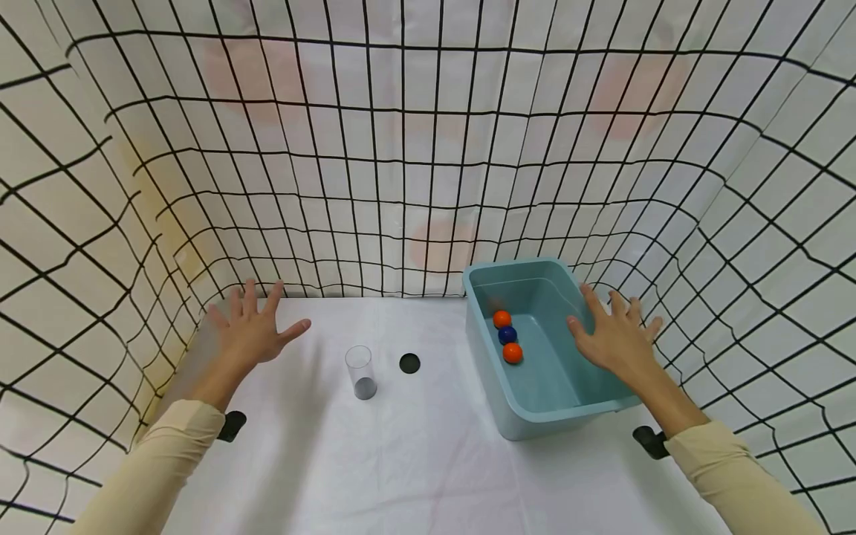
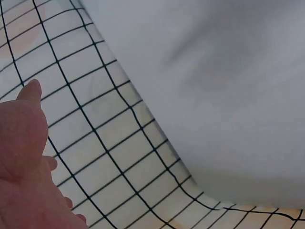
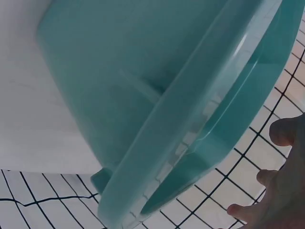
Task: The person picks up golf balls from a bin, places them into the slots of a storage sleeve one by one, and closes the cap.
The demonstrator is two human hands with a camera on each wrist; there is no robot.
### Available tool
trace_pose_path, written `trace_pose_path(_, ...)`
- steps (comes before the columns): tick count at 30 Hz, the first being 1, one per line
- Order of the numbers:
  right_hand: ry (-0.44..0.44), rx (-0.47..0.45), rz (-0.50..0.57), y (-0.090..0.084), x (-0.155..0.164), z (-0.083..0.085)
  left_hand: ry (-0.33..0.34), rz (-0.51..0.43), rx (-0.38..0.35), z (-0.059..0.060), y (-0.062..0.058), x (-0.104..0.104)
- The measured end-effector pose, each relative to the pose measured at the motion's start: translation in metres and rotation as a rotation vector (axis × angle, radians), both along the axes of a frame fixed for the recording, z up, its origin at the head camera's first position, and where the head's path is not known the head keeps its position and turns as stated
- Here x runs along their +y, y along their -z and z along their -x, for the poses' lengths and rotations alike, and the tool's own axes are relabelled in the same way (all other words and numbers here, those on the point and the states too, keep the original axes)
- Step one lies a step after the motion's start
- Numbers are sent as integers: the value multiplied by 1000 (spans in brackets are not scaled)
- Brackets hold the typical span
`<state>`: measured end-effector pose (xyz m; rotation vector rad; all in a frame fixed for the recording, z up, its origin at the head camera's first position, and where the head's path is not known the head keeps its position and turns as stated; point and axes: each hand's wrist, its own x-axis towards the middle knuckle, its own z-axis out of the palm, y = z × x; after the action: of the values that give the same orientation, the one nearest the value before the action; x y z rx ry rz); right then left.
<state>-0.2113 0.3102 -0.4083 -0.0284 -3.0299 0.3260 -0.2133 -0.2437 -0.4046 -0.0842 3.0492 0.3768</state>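
Observation:
Fingers spread, my left hand [image 1: 249,334] hovers over the left side of the table and holds nothing. To its right a clear glass [image 1: 362,373] stands on the white cloth, beside a small black disc [image 1: 410,362]. My right hand [image 1: 617,334] also has its fingers spread, above the right edge of a teal plastic tub [image 1: 568,416]. Inside the tub, along its left side, lie two orange balls [image 1: 513,353] and a dark blue ball [image 1: 507,335] between them. In the right wrist view the tub's outer wall [image 3: 124,86] fills much of the picture, with the right hand [image 3: 281,186] at its edge.
A black wire grid [image 1: 435,160] over white sheeting rises at the back and both sides of the table. White cloth [image 1: 428,461] covers the tabletop. A black wrist device [image 1: 231,426] shows by the left sleeve, another [image 1: 650,442] by the right.

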Motion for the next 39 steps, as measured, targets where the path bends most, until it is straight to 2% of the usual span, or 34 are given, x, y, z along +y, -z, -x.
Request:
trace_pose_path(3, -10, -14, -7, -1, -5, 0, 26, -4, -7, -1, 1, 7)
trace_pose_path(10, -35, -11, -7, -4, -17, 0, 99, -19, 37, -7, 0, 26)
trace_pose_path(16, -71, -38, 68, -7, -28, 0, 173, -67, 39, -16, -1, 42)
trace_pose_path(22, -126, -90, 168, -10, -39, -1, 232, -171, -38, -22, 5, 53)
trace_pose_path(27, -141, -134, 220, -9, -47, -2, 285, -285, -118, -22, 19, 60)
trace_pose_path(30, -152, -145, 254, -8, -49, -1, 287, -365, -165, -24, 26, 63)
trace_pose_path(32, -165, -137, 283, -8, -50, -1, 265, -402, -195, -25, 30, 64)
trace_pose_path(36, -182, -147, 370, -8, -52, 0, 225, -427, -210, -22, 41, 64)
trace_pose_path(39, -178, -187, 451, -7, -52, 2, 199, -439, -210, -20, 52, 62)
